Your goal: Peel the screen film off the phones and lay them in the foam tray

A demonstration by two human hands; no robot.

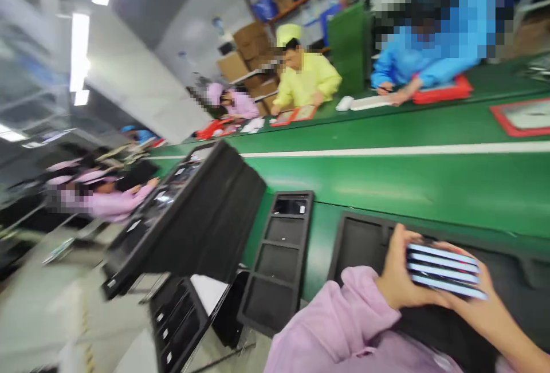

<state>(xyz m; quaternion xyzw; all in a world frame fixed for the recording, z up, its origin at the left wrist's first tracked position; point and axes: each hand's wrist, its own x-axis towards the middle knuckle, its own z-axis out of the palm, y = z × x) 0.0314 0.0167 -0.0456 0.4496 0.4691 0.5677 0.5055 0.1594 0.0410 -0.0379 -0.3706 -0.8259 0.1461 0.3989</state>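
In a strip-lit workshop with co-workers (303, 78) seated along the far edge of the long green surface (429, 184), the left hand (397, 275) and right hand (466, 301) clasp a stack of thin panels (442, 270) between them, fingers curled, over a black tray (361, 241) at the near edge.

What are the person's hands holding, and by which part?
A stack of thin flat panels, clamped by its two ends: left hand at one, right hand at the other.
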